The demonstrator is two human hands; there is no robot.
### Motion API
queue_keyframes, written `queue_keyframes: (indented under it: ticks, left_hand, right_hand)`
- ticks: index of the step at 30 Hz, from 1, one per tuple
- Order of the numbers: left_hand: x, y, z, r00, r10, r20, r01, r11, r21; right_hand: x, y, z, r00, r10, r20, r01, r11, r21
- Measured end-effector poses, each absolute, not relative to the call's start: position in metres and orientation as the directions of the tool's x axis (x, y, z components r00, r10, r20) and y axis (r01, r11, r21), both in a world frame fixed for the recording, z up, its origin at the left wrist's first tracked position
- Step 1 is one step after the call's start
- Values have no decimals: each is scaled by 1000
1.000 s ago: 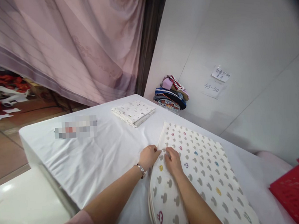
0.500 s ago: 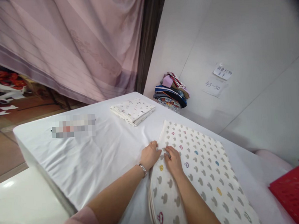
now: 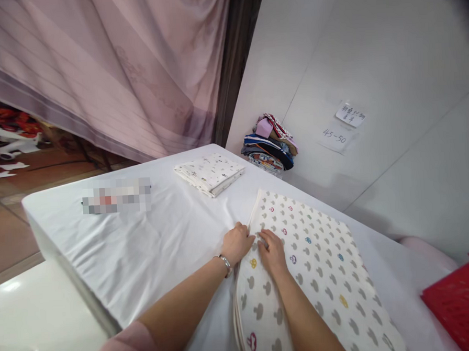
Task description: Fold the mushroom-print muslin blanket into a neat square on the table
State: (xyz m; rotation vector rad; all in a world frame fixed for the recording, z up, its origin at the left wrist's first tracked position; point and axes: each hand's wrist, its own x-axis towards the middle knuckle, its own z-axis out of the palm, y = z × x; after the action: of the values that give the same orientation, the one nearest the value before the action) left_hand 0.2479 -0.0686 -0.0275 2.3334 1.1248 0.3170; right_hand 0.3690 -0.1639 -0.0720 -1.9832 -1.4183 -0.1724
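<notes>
A cream cloth (image 3: 325,254) with grey mushroom prints and a few coloured ones lies folded in layers on the white-covered table (image 3: 144,253). Wearing a silver bracelet, my left hand (image 3: 237,244) is closed over the cloth's left edge, its fingertips partly hidden. My right hand (image 3: 273,251) rests on top of the cloth just beside it. Its fingers are bent and a little apart, touching the fabric, with nothing seen between them. Layered edges curve down the cloth's left side below my hands.
A folded printed cloth (image 3: 211,172) sits farther back on the table. Behind it is a stack of folded fabrics (image 3: 270,145) by the wall. A red plastic basket (image 3: 461,300) stands at the right. A pixelated item (image 3: 116,196) lies at the left. A pink curtain (image 3: 134,70) hangs behind.
Almost nothing differs. The view has shifted very slightly, and both hands stay at the same places on the mushroom-print cloth.
</notes>
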Motion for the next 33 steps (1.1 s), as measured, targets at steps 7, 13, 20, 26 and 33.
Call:
queue_keyframes:
  ticks: [7, 13, 20, 26, 33]
  left_hand:
    - [249, -67, -31, 573, 820, 8, 661, -468, 586]
    - [248, -65, -29, 574, 818, -48, 690, -451, 566]
    - [248, -63, -30, 569, 822, -23, 646, -429, 632]
    - [248, -60, -28, 570, 821, -41, 669, -433, 604]
    - [248, -60, -29, 582, 812, -29, 664, -455, 594]
  right_hand:
    - [367, -165, -67, 399, 793, 460, 870, -169, -463]
    - [367, -167, -67, 413, 753, 512, 875, -172, -452]
    - [359, -166, -61, 361, 855, 372, 912, -242, -331]
    - [350, -165, -53, 337, 916, 219, 922, -274, -273]
    - [361, -158, -50, 357, 916, 183, 891, -275, -363]
